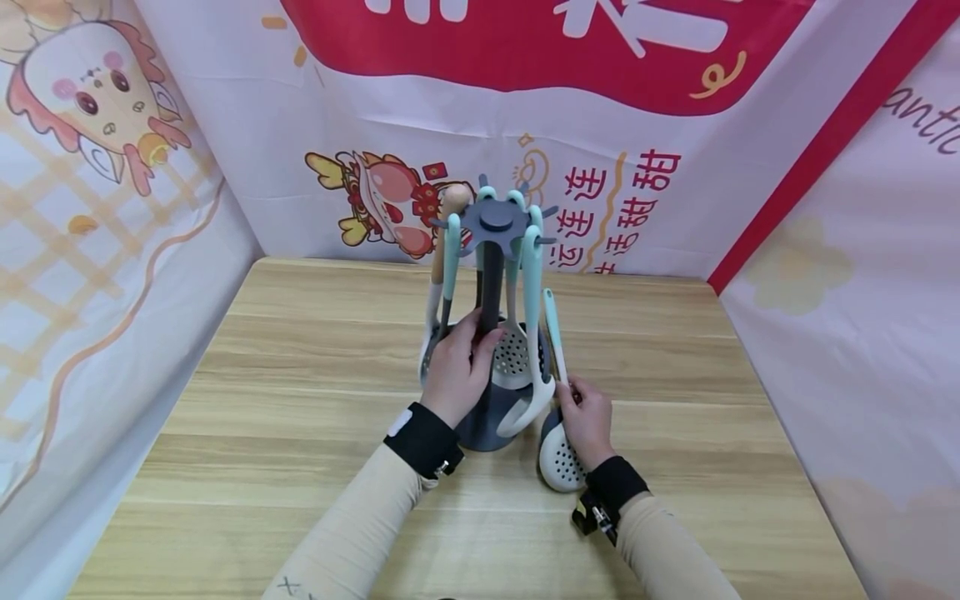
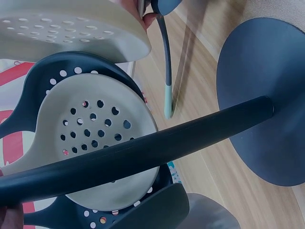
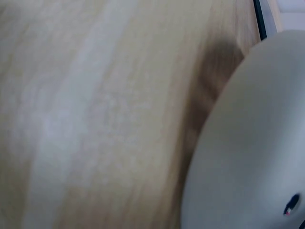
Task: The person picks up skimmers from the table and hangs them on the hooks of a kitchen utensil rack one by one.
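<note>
My left hand [image 1: 457, 371] grips the dark central post [image 1: 491, 292] of a round-based utensil stand [image 1: 483, 433]. Mint-handled utensils hang around its top, among them a white skimmer [image 1: 512, 358] with round holes. To the right of the stand, my right hand [image 1: 588, 417] holds a white perforated skimmer [image 1: 561, 460] low over the table. Its smooth pale head [image 3: 248, 143] fills the right side of the right wrist view. A dark utensil [image 2: 167, 52] with a mint handle end shows beside the right fingers in the left wrist view; whether they touch it I cannot tell.
The stand is on a wood-grain table [image 1: 300, 375]. White printed cloth [image 1: 315, 217] rises at the back and both sides. A wooden-handled utensil [image 1: 453, 200] hangs at the stand's back left, and a white curved-headed utensil [image 1: 528, 408] hangs near the right hand.
</note>
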Action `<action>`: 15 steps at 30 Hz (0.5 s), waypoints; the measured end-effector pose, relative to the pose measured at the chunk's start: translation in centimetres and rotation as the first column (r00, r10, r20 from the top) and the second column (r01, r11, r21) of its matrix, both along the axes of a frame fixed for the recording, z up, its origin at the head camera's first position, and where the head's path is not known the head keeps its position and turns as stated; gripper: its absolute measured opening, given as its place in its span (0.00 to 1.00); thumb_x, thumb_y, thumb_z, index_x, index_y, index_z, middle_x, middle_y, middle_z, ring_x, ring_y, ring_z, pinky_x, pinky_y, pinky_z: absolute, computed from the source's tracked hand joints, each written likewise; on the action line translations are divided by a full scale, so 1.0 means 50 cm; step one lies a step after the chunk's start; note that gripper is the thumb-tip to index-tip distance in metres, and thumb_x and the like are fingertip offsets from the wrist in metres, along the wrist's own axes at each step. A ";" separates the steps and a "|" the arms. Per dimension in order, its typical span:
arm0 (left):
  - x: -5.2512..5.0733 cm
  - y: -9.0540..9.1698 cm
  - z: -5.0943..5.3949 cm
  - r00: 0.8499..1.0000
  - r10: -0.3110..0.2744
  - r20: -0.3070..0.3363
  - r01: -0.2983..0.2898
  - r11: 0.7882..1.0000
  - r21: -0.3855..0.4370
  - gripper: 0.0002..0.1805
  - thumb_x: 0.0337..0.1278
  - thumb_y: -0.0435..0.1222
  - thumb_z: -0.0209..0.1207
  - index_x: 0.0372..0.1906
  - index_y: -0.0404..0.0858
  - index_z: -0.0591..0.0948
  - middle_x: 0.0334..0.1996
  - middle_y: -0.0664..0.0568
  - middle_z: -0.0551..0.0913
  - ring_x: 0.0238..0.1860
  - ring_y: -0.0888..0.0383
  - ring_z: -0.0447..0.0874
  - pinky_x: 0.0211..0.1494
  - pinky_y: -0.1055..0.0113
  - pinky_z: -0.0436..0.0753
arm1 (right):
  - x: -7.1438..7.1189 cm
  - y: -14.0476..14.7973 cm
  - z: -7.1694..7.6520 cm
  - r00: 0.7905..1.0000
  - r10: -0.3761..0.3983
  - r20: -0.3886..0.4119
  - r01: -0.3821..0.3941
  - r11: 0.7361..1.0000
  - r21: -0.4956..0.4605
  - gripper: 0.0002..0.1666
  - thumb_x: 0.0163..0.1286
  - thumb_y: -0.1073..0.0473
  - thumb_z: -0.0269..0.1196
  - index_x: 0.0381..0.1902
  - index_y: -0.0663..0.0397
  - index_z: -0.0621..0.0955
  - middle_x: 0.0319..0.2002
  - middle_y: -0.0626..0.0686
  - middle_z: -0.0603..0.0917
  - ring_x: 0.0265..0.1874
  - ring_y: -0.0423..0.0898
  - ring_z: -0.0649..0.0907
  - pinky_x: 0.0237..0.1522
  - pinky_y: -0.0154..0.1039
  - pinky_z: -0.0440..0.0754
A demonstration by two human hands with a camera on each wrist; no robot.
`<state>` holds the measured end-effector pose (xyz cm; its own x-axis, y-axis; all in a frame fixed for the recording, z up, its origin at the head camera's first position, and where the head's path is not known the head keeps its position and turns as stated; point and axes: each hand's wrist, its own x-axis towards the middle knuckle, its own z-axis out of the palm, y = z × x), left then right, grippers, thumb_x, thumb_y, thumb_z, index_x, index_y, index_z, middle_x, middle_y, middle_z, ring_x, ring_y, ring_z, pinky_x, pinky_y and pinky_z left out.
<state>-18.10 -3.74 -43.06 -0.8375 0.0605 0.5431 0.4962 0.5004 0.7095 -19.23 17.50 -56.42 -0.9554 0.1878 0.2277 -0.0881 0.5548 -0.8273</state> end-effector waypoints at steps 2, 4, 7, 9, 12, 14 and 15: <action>0.000 0.000 -0.001 1.000 0.003 0.002 -0.003 1.000 0.000 0.15 0.73 0.36 0.54 0.55 0.31 0.76 0.37 0.44 0.86 0.35 0.51 0.83 0.38 0.57 0.81 | 0.001 0.002 0.002 1.000 -0.003 0.000 0.003 1.000 -0.008 0.11 0.69 0.60 0.64 0.42 0.63 0.87 0.23 0.53 0.81 0.20 0.40 0.71 0.20 0.30 0.66; 0.000 0.001 -0.002 1.000 0.005 0.002 -0.005 1.000 0.000 0.14 0.73 0.36 0.54 0.55 0.31 0.76 0.37 0.44 0.86 0.35 0.51 0.83 0.38 0.57 0.81 | 0.002 0.004 0.003 1.000 -0.006 0.002 0.006 1.000 -0.013 0.10 0.69 0.60 0.64 0.41 0.63 0.87 0.23 0.53 0.80 0.20 0.41 0.70 0.20 0.30 0.64; 0.000 0.002 -0.001 1.000 0.006 0.003 -0.006 1.000 0.001 0.14 0.73 0.36 0.54 0.55 0.31 0.76 0.38 0.44 0.86 0.35 0.51 0.83 0.38 0.57 0.81 | 0.002 0.006 0.003 1.000 -0.012 -0.002 0.012 1.000 -0.014 0.11 0.69 0.60 0.65 0.42 0.63 0.87 0.23 0.53 0.79 0.19 0.41 0.69 0.19 0.31 0.63; 0.000 0.002 -0.001 1.000 0.007 0.001 -0.007 1.000 0.000 0.14 0.73 0.36 0.54 0.55 0.31 0.76 0.38 0.44 0.86 0.36 0.51 0.83 0.38 0.57 0.81 | 0.003 0.008 0.001 1.000 -0.016 -0.008 0.016 1.000 -0.012 0.12 0.69 0.60 0.65 0.43 0.63 0.86 0.23 0.53 0.79 0.19 0.41 0.69 0.19 0.31 0.63; 0.000 0.003 0.000 1.000 0.008 0.002 -0.008 1.000 0.000 0.14 0.73 0.37 0.53 0.55 0.31 0.76 0.39 0.45 0.87 0.36 0.51 0.83 0.38 0.57 0.81 | 0.004 0.010 -0.001 1.000 -0.025 -0.016 0.024 1.000 -0.012 0.13 0.69 0.60 0.65 0.44 0.64 0.86 0.23 0.53 0.79 0.18 0.41 0.69 0.19 0.31 0.63; -0.001 0.004 -0.001 1.000 0.010 0.001 -0.010 1.000 -0.001 0.15 0.73 0.37 0.54 0.55 0.31 0.76 0.39 0.45 0.87 0.36 0.52 0.83 0.38 0.57 0.81 | 0.005 0.011 -0.001 0.999 -0.033 -0.023 0.033 0.999 -0.008 0.13 0.69 0.60 0.65 0.45 0.64 0.86 0.24 0.53 0.79 0.19 0.41 0.69 0.20 0.31 0.64; -0.001 0.004 -0.002 1.000 0.010 0.002 -0.010 1.000 0.000 0.15 0.73 0.37 0.53 0.55 0.31 0.76 0.39 0.45 0.87 0.36 0.52 0.83 0.38 0.57 0.81 | 0.006 0.012 -0.001 0.999 -0.036 -0.029 0.036 0.999 -0.008 0.13 0.69 0.60 0.65 0.45 0.64 0.86 0.23 0.53 0.79 0.19 0.41 0.69 0.21 0.31 0.63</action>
<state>-18.14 -3.53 -43.14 -0.8390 0.0520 0.5416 0.4899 0.5056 0.7102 -18.91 18.09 -56.45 -0.9412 0.2236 0.2534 -0.0920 0.5520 -0.8288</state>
